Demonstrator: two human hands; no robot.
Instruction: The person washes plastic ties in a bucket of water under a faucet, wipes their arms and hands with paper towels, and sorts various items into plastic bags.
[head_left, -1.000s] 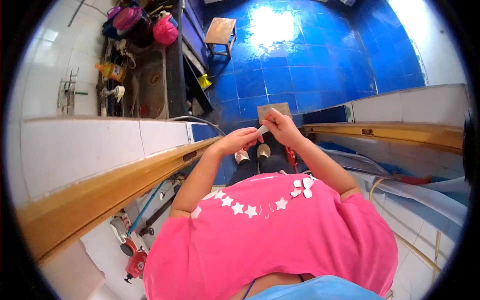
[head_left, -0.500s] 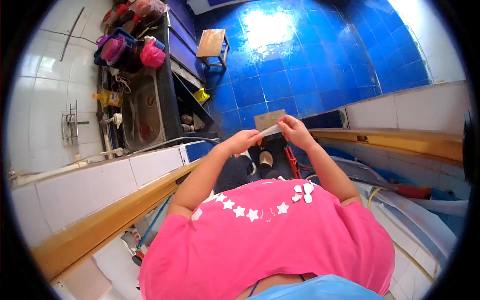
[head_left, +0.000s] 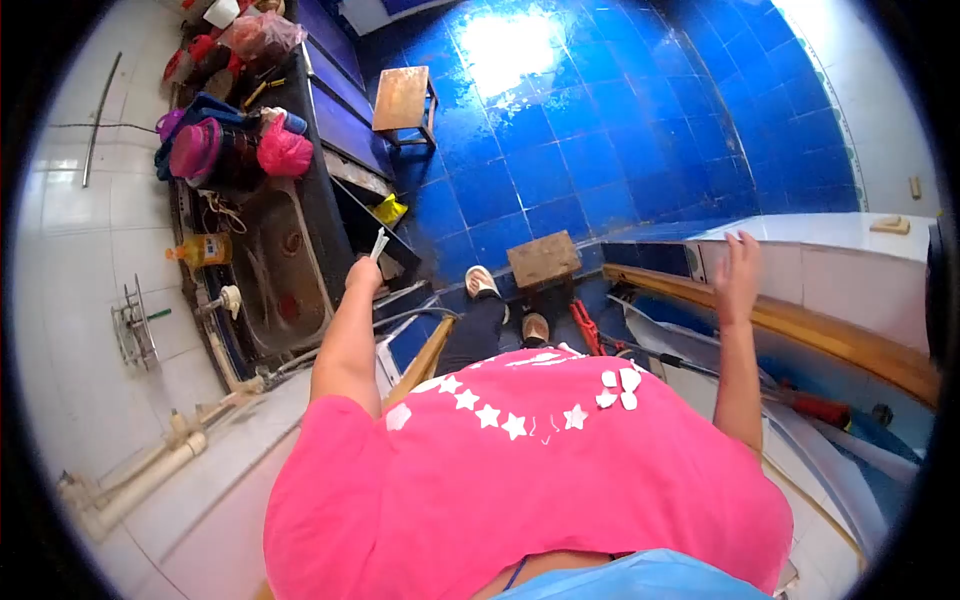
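Observation:
My left hand (head_left: 365, 275) is closed around one end of a thin white strip (head_left: 380, 243), whose free end points up past my fingers. What the strip is made of is too small to tell. That hand is held out to the left, beside the dark counter with the sink (head_left: 285, 265). My right hand (head_left: 738, 280) is raised on the right near the white ledge (head_left: 790, 232). Its fingers are stretched out and slightly blurred, with nothing in them; whether they touch the ledge I cannot tell.
A wooden stool (head_left: 402, 98) stands on the blue tiled floor (head_left: 560, 130). Near my feet are a low wooden block (head_left: 543, 259) and a red tool (head_left: 586, 326). Bags and a pink-lidded container (head_left: 196, 148) crowd the counter. A wooden rail (head_left: 800, 320) runs along the right.
My hands have parted from the middle, where both held the white strip. The left has gone left with the strip; the right has let go and swung right. One foot has stepped forward.

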